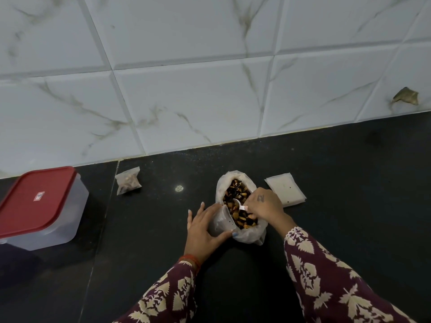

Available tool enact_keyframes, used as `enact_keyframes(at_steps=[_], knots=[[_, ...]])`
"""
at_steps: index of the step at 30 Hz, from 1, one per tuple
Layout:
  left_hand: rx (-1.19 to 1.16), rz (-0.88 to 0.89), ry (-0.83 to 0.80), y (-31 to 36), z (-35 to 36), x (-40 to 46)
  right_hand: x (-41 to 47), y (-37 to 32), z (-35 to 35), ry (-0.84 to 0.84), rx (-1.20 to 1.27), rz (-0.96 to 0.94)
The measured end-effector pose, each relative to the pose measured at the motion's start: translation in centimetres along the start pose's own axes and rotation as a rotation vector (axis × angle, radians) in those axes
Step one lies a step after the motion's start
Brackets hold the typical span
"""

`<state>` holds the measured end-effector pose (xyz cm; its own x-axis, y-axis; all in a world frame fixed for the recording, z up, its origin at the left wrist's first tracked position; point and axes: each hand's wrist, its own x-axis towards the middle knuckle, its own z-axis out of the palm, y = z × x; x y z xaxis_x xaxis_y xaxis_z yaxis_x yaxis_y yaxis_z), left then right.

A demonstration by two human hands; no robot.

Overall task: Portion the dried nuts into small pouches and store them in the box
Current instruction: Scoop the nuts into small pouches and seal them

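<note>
An open plastic bag [250,234] of mixed dried nuts [235,192] lies on the black counter [349,206]. My right hand [265,205] grips a small white spoon [240,204] whose bowl is down among the nuts. Against the bag's left side, my left hand [203,229] holds a small clear pouch [220,223] upright, thumb and fingers curled round it. One filled pouch [128,180] lies near the wall to the left. A stack of flat pouches [285,188] sits right of the bag. The box [39,208], with its red lid on, stands at the far left.
A white marbled tile wall [210,78] rises directly behind the counter. A seam in the counter [102,229] runs down between the box and the bag. A brown chipped patch [404,96] marks the wall at the right.
</note>
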<state>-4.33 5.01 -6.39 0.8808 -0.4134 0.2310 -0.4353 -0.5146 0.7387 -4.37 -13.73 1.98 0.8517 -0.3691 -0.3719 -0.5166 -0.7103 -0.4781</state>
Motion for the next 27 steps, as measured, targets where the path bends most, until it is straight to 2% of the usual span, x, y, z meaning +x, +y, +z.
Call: enact_keyframes(at_steps=[3,5,11,15,20,24,27], knots=[[0.002,-0.013,-0.006,0.0,0.0,0.0,-0.2,-0.1,-1.1,-0.124,0.141,0.14],[0.0,-0.02,-0.01,0.1,-0.1,-0.1,-0.7,0.0,-1.6,-0.138,0.266,0.17],[-0.086,-0.073,0.013,0.6,-0.3,-0.2,-1.8,1.1,-1.8,-0.044,0.518,0.23],[-0.171,-0.122,0.06,1.2,-0.3,-0.1,-2.6,2.2,-1.6,0.032,0.624,0.184],[-0.14,-0.153,0.067,1.7,-0.6,0.6,-3.8,2.3,-2.0,0.065,0.796,0.163],[-0.162,-0.151,0.059,2.0,-1.0,0.9,-5.1,1.3,-2.1,0.02,0.785,0.042],[-0.215,-0.165,0.066,2.5,-1.1,1.1,-5.7,0.6,-1.1,0.085,0.533,-0.14]])
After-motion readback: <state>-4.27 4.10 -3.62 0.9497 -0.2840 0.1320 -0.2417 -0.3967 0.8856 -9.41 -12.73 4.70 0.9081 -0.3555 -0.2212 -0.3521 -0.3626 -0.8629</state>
